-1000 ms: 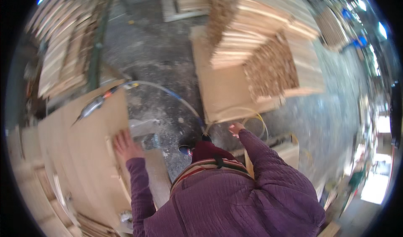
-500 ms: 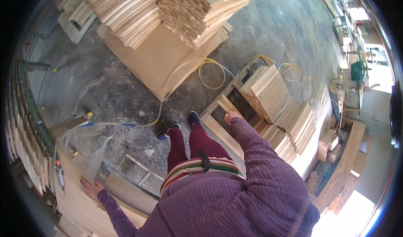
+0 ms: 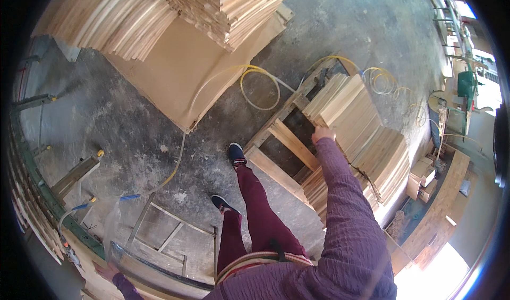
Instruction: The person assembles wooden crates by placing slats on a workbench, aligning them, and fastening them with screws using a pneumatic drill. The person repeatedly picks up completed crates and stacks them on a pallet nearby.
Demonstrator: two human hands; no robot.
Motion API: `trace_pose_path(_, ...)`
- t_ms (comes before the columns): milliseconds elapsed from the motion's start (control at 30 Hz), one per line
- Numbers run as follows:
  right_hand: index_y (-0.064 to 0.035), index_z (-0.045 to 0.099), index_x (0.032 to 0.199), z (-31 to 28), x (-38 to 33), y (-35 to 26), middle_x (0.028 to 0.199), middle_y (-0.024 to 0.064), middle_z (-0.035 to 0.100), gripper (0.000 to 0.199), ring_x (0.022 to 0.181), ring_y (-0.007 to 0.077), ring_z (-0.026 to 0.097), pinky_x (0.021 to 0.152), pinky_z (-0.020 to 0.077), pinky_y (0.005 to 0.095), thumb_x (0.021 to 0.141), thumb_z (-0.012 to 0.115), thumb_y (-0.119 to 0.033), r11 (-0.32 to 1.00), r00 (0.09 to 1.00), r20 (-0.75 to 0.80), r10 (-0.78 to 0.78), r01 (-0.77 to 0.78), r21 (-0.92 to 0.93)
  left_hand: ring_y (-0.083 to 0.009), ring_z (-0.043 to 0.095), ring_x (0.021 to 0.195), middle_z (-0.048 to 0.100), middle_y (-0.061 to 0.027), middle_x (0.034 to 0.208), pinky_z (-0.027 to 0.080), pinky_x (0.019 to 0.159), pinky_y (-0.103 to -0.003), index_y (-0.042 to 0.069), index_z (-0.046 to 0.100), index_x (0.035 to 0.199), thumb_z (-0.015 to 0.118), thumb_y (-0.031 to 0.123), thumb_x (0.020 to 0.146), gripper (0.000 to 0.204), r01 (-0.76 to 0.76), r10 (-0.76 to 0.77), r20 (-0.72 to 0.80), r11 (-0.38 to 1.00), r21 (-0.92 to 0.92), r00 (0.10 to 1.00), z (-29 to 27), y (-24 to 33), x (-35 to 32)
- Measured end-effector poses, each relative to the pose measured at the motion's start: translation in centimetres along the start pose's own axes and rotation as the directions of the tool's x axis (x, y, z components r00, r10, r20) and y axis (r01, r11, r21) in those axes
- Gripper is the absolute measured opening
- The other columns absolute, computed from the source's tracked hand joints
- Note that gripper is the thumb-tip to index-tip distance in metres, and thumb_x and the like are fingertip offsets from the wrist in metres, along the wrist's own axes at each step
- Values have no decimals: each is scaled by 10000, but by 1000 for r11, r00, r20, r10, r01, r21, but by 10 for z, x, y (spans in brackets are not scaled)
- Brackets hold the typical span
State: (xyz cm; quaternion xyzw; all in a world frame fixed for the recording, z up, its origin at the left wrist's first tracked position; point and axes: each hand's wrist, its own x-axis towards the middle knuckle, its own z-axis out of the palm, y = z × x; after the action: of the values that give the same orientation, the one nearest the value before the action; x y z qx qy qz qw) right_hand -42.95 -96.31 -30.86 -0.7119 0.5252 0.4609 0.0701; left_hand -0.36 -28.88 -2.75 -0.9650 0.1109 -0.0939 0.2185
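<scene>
At the lower left, my left hand [image 3: 108, 272] lies with fingers stretched out at a pale wooden panel [image 3: 91, 264]. My right hand [image 3: 322, 134] is in front of me with its fingers curled in, and nothing shows sticking out of it. It appears over the near edge of a stack of light wooden boards [image 3: 345, 108]; whether it touches them I cannot tell. Under that stack is a wooden pallet [image 3: 292, 143] with open gaps between its slats.
A taller board pile [image 3: 122, 18] stands on a brown sheet [image 3: 159, 85] ahead. A yellow and clear air hose [image 3: 260, 106] loops across the floor. Near my legs lies a metal frame [image 3: 172, 233]. A green rack [image 3: 34, 178] with wooden strips runs along the left; a wooden bench [image 3: 438, 207] stands right.
My body has moved ahead and my legs have stepped apart. My right hand has gone from over the pallet gap to the board stack's edge. My left hand is lower in view.
</scene>
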Motion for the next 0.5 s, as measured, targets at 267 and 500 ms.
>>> trace_pose_path(267, -138, 460, 1176, -1, 113, -13, 1013, 153, 614, 431, 931, 299, 603, 745, 494, 437, 846, 428, -415, 991, 994, -29, 102, -99, 89, -297, 351, 1221, 369, -170, 1328, 268, 1033, -401, 29, 286, 1336, 588, 302, 771, 697, -102, 95, -62, 987, -123, 994, 7, 22, 9)
trace_pose_path(500, -98, 586, 1013, 23, 156, -1, 903, 144, 643, 365, 847, 297, 626, 712, 496, 431, 852, 418, -379, 988, 993, -17, 113, -114, -108, -366, 326, 1218, 303, -221, 1345, 264, 1007, -470, 51, 322, 1327, 503, 374, 807, 639, -79, 78, 27, 997, 23, 997, 15, 41, -3)
